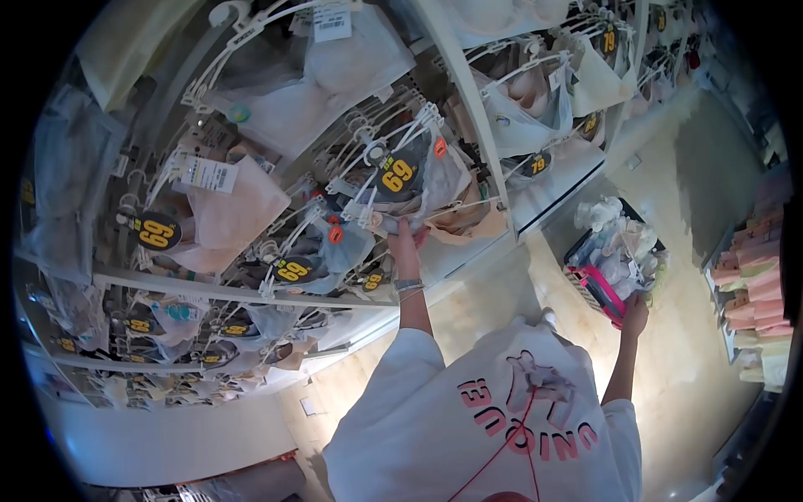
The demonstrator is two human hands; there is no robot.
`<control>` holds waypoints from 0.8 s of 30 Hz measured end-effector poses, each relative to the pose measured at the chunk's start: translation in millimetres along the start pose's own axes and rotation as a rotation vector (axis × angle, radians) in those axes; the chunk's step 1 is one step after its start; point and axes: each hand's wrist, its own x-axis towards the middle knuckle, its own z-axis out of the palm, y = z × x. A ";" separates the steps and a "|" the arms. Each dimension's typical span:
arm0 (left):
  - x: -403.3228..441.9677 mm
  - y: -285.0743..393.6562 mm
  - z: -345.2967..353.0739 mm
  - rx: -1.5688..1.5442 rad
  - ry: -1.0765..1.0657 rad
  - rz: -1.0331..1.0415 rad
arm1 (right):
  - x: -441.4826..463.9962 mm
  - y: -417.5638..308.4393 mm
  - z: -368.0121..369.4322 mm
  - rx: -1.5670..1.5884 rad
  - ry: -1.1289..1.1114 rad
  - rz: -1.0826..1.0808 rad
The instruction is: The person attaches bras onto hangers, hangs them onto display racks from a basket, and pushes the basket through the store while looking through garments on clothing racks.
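Observation:
My left hand [406,247] reaches up to a rack where bras hang on white hangers. Its fingers are closed on the lower edge of a pale grey bra [386,222], and the fingertips are partly hidden by fabric. Just above it hangs a light bra [443,177] behind a round black price tag [397,174] reading 69. Low on the right, my right hand [636,311] is wrapped round the pink handle [604,294] of a dark shopping basket [577,251]. Inside the basket lies a heap of pale, crumpled items in what looks like clear plastic [623,247].
White shelving [251,289] with several rows of bras curves along the left and continues to the upper right. Pink and cream garments [753,284] hang on a rack at the far right. A light floor [669,368] runs between the racks.

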 end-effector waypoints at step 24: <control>-108.4 -122.3 -139.2 0.085 0.006 -0.215 | -106.3 -441.6 65.9 -0.020 0.015 -1.802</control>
